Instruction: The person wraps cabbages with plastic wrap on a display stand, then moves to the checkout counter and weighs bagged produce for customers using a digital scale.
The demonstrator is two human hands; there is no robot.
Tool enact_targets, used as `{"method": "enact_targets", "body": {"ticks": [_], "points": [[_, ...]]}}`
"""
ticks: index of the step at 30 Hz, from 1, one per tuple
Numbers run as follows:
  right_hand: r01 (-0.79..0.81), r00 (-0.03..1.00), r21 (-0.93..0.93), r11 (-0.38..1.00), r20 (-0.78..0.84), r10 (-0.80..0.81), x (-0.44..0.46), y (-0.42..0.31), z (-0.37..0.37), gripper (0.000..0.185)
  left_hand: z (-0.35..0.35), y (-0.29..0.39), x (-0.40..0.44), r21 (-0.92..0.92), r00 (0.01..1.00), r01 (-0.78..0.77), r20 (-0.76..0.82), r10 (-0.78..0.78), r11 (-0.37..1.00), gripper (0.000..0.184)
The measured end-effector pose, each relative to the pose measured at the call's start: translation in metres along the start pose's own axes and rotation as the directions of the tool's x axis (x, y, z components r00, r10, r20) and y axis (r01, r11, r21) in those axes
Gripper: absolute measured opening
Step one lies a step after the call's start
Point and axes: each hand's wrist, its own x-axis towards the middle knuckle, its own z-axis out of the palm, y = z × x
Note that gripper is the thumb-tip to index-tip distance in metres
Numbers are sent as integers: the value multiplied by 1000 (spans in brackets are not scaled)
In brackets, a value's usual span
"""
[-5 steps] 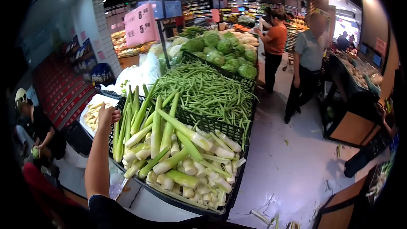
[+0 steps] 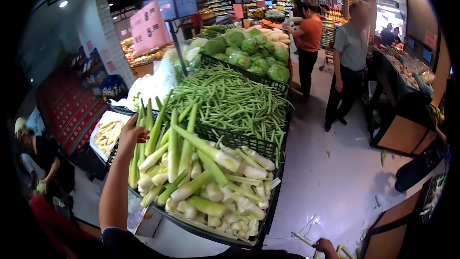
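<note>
My left hand (image 2: 132, 135) hangs over the left edge of a black crate, with its fingers apart and nothing in them. Just below and right of it, thick green-and-white stalks (image 2: 208, 158) lie piled in the crate. A white tray of pale yellowish pieces (image 2: 108, 135) sits left of that hand. At the bottom edge shows my right hand (image 2: 325, 246), partly cut off. A thin pale stalk (image 2: 303, 239) meets its fingertips, but whether the fingers grip it I cannot tell.
Green beans (image 2: 230, 100) and round green cabbages (image 2: 249, 52) fill the crates behind. A pink price sign (image 2: 150, 28) stands at the left. People stand in the right aisle, one in orange (image 2: 310, 33), one in grey (image 2: 350, 48). Another person (image 2: 43, 158) is at far left.
My left hand has shifted slightly right and down, and its fingers have spread. My right hand has come into view at the bottom. The view has shifted a little.
</note>
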Motion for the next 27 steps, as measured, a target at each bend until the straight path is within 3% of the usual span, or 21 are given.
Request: {"method": "enact_targets", "body": {"ticks": [1, 2, 3, 6, 7, 9, 12, 15, 18, 20, 22, 25, 27], "points": [[-4, 992, 72, 997, -123, 12, 14, -14, -15, 55, 16, 2, -2, 30, 999, -29, 47, 27, 999, 62], [-38, 988, 182, 983, -140, 64, -9, -62, -51, 53, 32, -3, -8, 76, 996, -30, 92, 23, 997, 52], [-49, 997, 241, 969, -45, 62, -8, -85, -79, 52, 52, -7, -12, 111, 989, -44, 146, 27, 993, 46], [90, 994, 92, 992, 52, -95, 34, -89, -116, 54, 121, -10, -26, 188, 963, -114, 261, 62, 976, 32], [100, 989, 72, 992, 105, -107, 38, -74, -138, 53, 148, -12, -37, 190, 961, -97, 275, 42, 977, 31], [136, 989, 122, 983, 32, -141, 64, -71, -153, 49, 189, 12, -52, 231, 951, -85, 308, 10, 969, 31], [112, 988, -54, 992, 111, -106, 75, -29, -190, 47, 258, 19, -81, 199, 906, -90, 424, -3, 976, 30], [61, 998, -1, 998, 28, -61, 74, 12, -231, 46, 339, 11, -107, 164, 792, 56, 594, -144, 985, 31], [-38, 996, 25, 999, 83, 36, 78, 42, -263, 46, 430, -17, -132, 179, 611, 223, 740, -281, 958, 36], [-35, 995, -7, 999, 94, 36, 95, 57, -270, 48, 480, -71, -140, 193, 539, 228, 791, -289, 954, 41], [-24, 995, -23, 999, 95, 26, 115, 64, -286, 49, 529, -114, -132, 243, 526, 266, 774, -352, 933, 47], [2, 996, -18, 1000, 92, 0, 152, 55, -323, 48, 613, -143, -98, 129, 661, 392, 649, -377, 911, 49], [63, 997, -33, 998, 50, -61, 192, 46, -348, 47, 674, -170, -48, 47, 692, 455, 611, -386, 890, 53]]}}
